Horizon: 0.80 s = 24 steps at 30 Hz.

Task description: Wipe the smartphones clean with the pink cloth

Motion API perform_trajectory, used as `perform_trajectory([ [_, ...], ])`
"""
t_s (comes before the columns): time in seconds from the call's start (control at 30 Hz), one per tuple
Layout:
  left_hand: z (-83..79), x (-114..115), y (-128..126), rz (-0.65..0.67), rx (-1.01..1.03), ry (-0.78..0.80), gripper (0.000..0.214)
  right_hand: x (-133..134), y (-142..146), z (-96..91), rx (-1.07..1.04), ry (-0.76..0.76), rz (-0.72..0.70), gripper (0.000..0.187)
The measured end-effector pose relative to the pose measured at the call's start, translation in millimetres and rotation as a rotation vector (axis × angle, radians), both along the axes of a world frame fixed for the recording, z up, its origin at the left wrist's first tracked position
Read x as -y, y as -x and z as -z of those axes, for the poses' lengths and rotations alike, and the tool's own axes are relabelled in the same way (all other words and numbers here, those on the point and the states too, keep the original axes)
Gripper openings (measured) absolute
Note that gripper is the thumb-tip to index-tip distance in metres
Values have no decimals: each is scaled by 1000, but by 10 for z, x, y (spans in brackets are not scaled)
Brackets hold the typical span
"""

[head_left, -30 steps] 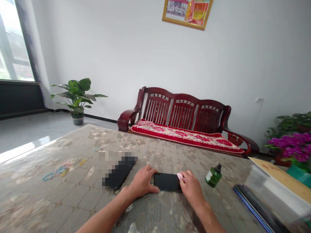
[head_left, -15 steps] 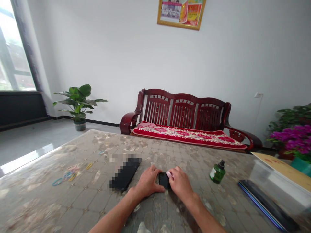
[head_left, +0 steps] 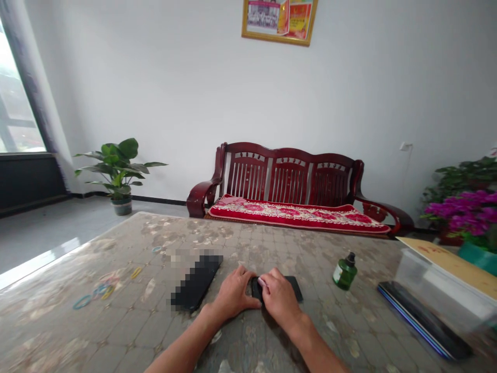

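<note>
Flat on the table (head_left: 128,336) lies a black phone (head_left: 294,288), long side running left to right. My left hand (head_left: 235,291) grips its left end, with the thumb on the near edge and the fingers on the far edge. Closed over the phone's middle is my right hand (head_left: 280,294), which pinches a small pale pinkish wad (head_left: 261,282), perhaps cloth or tissue, against the screen. The right hand hides part of the phone and most of the wad. Left of my hands rests a larger black slab (head_left: 200,285), partly pixelated.
A green bottle (head_left: 345,271) with a black cap stands to the right. Beyond it are a dark phone-like slab (head_left: 423,318) and a clear plastic box (head_left: 435,280) under a tan sheet (head_left: 450,261). Coloured bands (head_left: 97,294) lie at left. A wooden bench (head_left: 291,176) stands behind.
My right hand has slid left along the phone with the pale wad, uncovering the phone's right end. The left hand keeps its grip. The whole view has shifted slightly.
</note>
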<state>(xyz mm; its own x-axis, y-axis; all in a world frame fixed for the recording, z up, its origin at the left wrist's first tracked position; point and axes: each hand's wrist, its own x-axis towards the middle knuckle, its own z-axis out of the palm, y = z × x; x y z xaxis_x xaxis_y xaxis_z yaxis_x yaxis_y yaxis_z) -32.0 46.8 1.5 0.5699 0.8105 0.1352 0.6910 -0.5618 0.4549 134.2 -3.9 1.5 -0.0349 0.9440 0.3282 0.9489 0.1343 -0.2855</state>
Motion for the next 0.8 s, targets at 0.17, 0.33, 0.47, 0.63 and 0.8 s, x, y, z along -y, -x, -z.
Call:
perform_trajectory([
  [0.17, -30, 1, -2, -3, -16, -5, 65, -9, -284, -36, 31, 23, 151, 23],
  [0.33, -45, 6, 3, -13, -10, 16, 65, 4, -575, -21, 50, 9, 309, 23],
  [0.47, -41, 12, 3, -15, 8, 16, 62, 25, -392, 5, 2, -15, 219, 25],
  [0.63, -47, 16, -5, -4, 24, 21, 58, 57, -55, 47, -74, -73, -6, 25],
  [0.8, -48, 8, -10, -14, 5, 43, 62, 23, -291, 9, -42, -35, 129, 25],
])
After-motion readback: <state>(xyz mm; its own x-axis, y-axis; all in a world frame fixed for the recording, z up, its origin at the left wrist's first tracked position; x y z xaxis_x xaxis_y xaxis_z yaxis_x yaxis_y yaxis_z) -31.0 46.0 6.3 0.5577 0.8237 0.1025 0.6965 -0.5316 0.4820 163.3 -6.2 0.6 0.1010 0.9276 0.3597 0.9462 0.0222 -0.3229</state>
